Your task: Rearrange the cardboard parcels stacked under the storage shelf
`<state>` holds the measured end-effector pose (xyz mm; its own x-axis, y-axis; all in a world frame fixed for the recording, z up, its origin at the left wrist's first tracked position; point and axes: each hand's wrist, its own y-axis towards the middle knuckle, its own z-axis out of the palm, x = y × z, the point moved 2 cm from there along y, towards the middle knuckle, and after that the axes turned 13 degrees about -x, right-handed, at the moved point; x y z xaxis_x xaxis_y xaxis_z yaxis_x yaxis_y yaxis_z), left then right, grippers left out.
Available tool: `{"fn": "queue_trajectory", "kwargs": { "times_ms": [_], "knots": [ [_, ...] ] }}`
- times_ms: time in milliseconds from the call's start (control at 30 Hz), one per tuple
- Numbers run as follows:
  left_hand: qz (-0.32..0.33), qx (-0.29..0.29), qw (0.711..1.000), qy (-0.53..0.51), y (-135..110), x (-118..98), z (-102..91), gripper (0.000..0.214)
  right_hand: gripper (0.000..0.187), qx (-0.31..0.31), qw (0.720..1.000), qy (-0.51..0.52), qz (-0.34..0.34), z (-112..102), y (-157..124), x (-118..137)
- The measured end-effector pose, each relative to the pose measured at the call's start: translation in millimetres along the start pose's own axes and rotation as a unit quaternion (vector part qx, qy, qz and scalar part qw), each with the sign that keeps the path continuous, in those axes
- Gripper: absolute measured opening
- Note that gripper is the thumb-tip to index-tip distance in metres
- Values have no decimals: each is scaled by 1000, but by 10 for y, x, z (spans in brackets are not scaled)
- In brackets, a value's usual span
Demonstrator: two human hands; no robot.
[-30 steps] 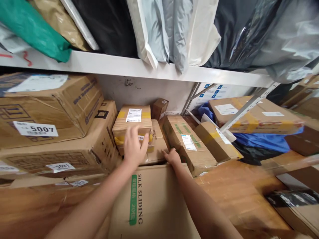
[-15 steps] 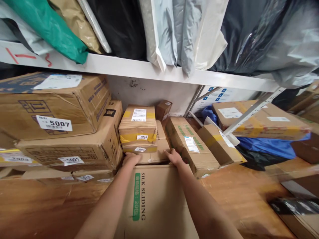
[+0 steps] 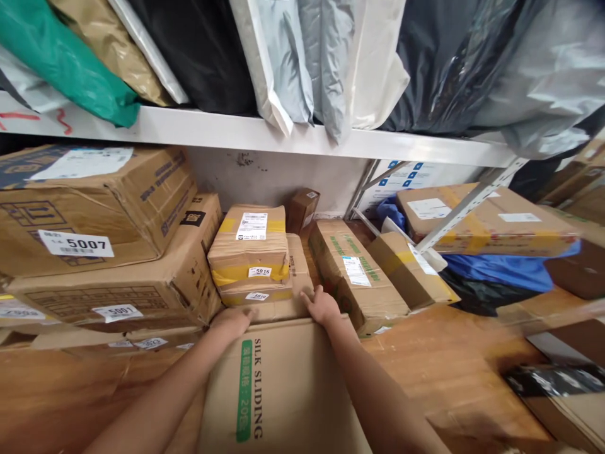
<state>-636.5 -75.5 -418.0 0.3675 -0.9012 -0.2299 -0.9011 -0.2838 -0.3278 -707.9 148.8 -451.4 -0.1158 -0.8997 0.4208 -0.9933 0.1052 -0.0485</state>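
A large cardboard box [image 3: 302,384], printed "SILK SLIDING" beside a green strip, stands right in front of me. My left hand [image 3: 234,321] lies over its far left corner, fingers pointing inward along the edge. At the far right corner, my right hand [image 3: 322,306] wraps the edge with its fingers bent; the tips reach a lower carton behind. Parts of both hands' grips are hidden. Just beyond is a stacked carton [image 3: 248,255] with yellow tape, labelled 5016, above another label, 5010. To the right of my right hand lies a long carton [image 3: 352,271] with green print.
Big cartons labelled 5007 [image 3: 142,208] and 5001 [image 3: 155,296] are piled at the left. Overhead runs a white shelf beam [image 3: 236,129] with bagged parcels above it. A slanted metal post [image 3: 472,205] stands at the right, beside a taped carton [image 3: 510,217] on blue bags.
The dark gap between the large box and the cartons behind has narrowed. Both hands remain at its far corners, and the view has shifted slightly.
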Motion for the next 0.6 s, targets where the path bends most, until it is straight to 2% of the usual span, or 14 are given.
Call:
{"fn": "queue_trajectory", "kwargs": {
  "times_ms": [33, 100, 133, 167, 200, 233, 267, 300, 367, 467, 533, 600],
  "knots": [
    [12, -9, 1000, 14, -69, -75, -98, 50, 50, -11, 1000, 10, 5, -1, -14, 4],
    [70, -82, 994, 26, -192, -237, -363, 43, 45, -36, 998, 44, 5, -8, -39, 30],
    [108, -147, 983, 21, -233, -308, -519, 46, 43, -44, 997, 70, -3, -7, -47, 61],
    [159, -258, 953, 15, -261, -368, -686, 46, 43, -46, 994, 102, -16, 1, -53, 108],
    [176, -342, 923, 13, -266, -399, -829, 48, 45, -39, 989, 138, -28, 18, -56, 172],
    [153, -404, 902, 8, -243, -401, -943, 53, 48, -26, 983, 175, -38, 46, -57, 250],
    [124, -439, 890, 4, -198, -393, -1026, 59, 50, -11, 976, 213, -42, 83, -59, 337],
    [88, -448, 890, 4, -138, -379, -1079, 64, 49, 3, 967, 250, -41, 124, -62, 425],
    [39, -428, 903, 2, -24, -363, -1135, 68, 41, 15, 949, 314, -26, 201, -75, 569],
    [14, -390, 920, -24, 11, -361, -1175, 67, 30, 16, 928, 372, 5, 267, -108, 625],
    [31, -373, 925, -55, -79, -338, -1152, 63, 29, 20, 923, 383, 24, 274, -123, 563],
    [79, -377, 916, -113, -225, -268, -1027, 59, 29, 23, 924, 379, 40, 268, -124, 479]
  ]
}}
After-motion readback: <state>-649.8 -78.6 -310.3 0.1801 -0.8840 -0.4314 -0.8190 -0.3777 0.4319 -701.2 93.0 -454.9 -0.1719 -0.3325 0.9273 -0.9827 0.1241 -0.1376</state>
